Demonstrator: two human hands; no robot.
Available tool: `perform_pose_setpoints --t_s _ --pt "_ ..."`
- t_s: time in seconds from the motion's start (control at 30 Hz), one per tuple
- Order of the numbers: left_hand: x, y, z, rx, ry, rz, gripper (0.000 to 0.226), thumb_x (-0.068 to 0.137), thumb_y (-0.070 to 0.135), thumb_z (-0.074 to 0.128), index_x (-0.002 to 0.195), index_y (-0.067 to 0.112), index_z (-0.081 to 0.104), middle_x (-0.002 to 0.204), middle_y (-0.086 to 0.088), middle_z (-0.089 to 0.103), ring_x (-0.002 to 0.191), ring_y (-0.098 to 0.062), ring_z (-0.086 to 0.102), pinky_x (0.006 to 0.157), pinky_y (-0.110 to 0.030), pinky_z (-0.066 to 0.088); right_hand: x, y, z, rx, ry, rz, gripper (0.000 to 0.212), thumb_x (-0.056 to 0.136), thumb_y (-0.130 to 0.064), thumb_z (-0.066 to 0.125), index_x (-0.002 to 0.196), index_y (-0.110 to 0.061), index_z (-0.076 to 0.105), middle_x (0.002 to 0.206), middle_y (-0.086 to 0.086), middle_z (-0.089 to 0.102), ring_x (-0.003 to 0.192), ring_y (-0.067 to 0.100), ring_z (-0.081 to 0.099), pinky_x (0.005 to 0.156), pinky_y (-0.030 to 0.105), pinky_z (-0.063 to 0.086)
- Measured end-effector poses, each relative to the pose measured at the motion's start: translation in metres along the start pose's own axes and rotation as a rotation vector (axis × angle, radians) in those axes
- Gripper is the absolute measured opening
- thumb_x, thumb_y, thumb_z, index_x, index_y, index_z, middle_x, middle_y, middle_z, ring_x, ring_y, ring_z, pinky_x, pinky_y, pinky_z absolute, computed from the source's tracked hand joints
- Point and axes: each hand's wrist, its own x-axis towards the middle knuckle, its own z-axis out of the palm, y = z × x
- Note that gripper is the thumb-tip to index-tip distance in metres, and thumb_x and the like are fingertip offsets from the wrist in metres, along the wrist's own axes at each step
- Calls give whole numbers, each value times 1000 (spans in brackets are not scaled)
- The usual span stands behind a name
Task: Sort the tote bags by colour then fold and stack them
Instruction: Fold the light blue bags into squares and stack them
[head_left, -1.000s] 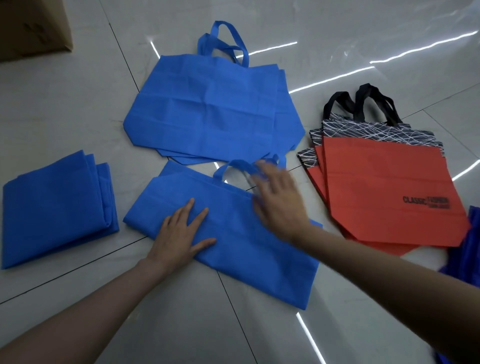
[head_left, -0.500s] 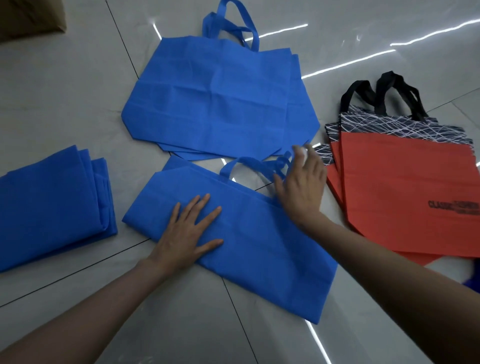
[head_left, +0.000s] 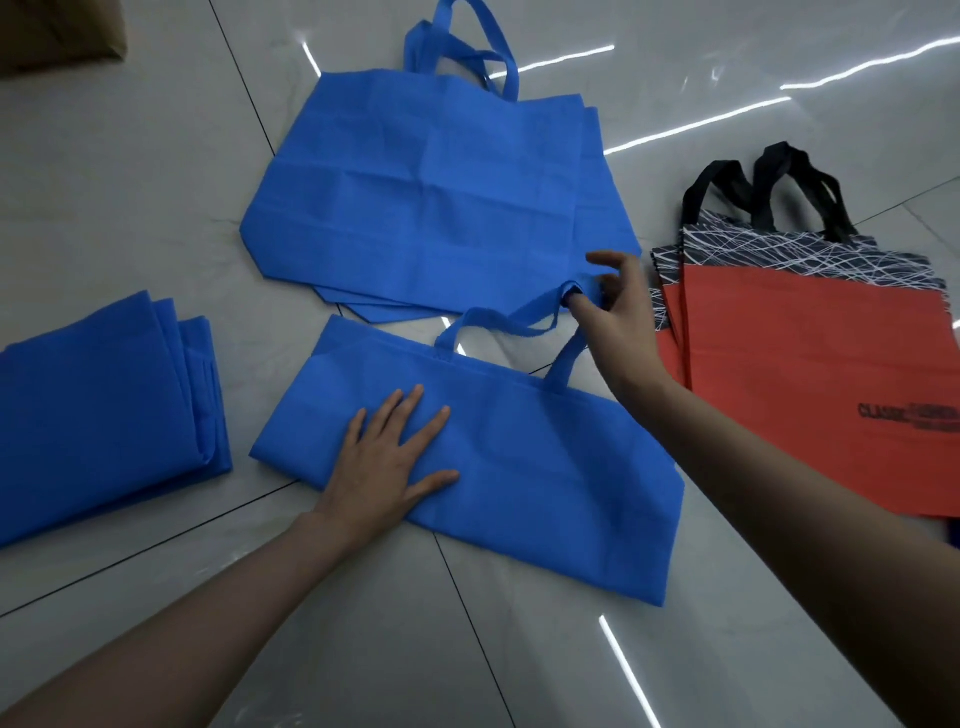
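Your left hand (head_left: 384, 467) lies flat with fingers spread on the near-left part of the half-folded blue bag (head_left: 545, 467). It presses the bag to the floor (head_left: 156, 182), likely so the fold neither springs open nor slides on the glossy tile while the other hand works. Your right hand (head_left: 621, 332) reaches to the bag's far edge and pinches the handle loop (head_left: 519, 322) between thumb and fingertips, raising it a little. I judge you hold it this way to lay the handles back over the body, so they will not stick out of the finished fold. The bag lies in the middle, just near of the pile of unfolded blue bags (head_left: 431, 208), which lie flat with their handles pointing far, within easy reach for their turn. To the left, well apart, sits the stack of folded blue bags (head_left: 93, 410), where this one presumably goes. To the right, the red bags (head_left: 810, 374), with black patterned tops and black handles, lie fanned in their own pile, kept apart by colour and not yet folded. A cardboard box (head_left: 62, 36) shows at the far left corner.
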Motion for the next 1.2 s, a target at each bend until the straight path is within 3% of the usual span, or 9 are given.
perform_pose_setpoints --t_s 0.2,0.4,0.53,0.63,0.73,0.83,0.97,1.07,1.2 --pt "8 12 -13 28 2 -61 71 93 60 10 139 19 45 145 -11 42 127 -30 47 93 -46 44 -63 19 1 -800 -394 -999 49 73 -1 38 122 -1 44 94 18 63 80 26 46 76 32 35" --pt "14 2 -25 -110 33 -51 43 96 14 41 139 6 38 146 -9 36 130 -25 37 99 -38 35 -115 81 -10 -1089 -661 -1002 48 79 -10 36 126 -7 46 103 4 66 101 23 60 112 42 26" --pt "21 -7 -46 -394 233 -318 37 92 -2 39 126 0 53 139 -12 45 122 -28 46 100 -36 36 -106 81 -12 -1133 -764 -970 45 77 -20 39 119 -11 52 114 4 64 115 27 57 106 53 25" --pt "40 7 -72 -429 423 -213 28 95 5 42 118 1 56 131 -13 48 115 -28 50 95 -35 37 -104 78 -11 -1048 -763 -934 39 80 -24 38 113 -12 53 114 6 64 114 28 58 103 53 30" --pt "70 28 -79 -349 214 16 34 97 25 47 126 9 53 131 -8 50 121 -25 46 101 -34 30 -108 82 -8 -990 -744 -938 26 89 -26 38 107 -14 52 107 4 64 111 25 58 104 58 27" --pt "93 39 -69 -154 -77 -37 51 93 44 49 137 18 42 137 -5 43 127 -24 39 110 -40 23 -110 91 -8 -1016 -707 -945 26 90 -18 44 115 -12 45 99 4 62 102 21 59 104 59 26" --pt "100 33 -65 -85 -158 -127 52 83 51 60 124 21 50 121 -4 47 116 -23 45 100 -38 29 -112 95 -6 -1079 -517 -869 42 86 -11 38 127 -4 41 90 2 59 87 19 59 101 55 36" --pt "96 19 -67 -275 -214 -151 25 83 44 65 85 20 57 94 0 47 90 -19 50 76 -30 36 -108 98 -9 -1096 -427 -912 42 83 -10 35 120 -5 54 91 5 61 94 21 53 106 47 33" --pt "77 2 -57 -735 -197 -300 31 85 27 68 63 11 52 67 -2 51 65 -17 47 61 -28 36 -99 91 -13 -990 -505 -982 36 80 -8 37 97 -4 69 109 14 65 118 27 46 112 41 21"
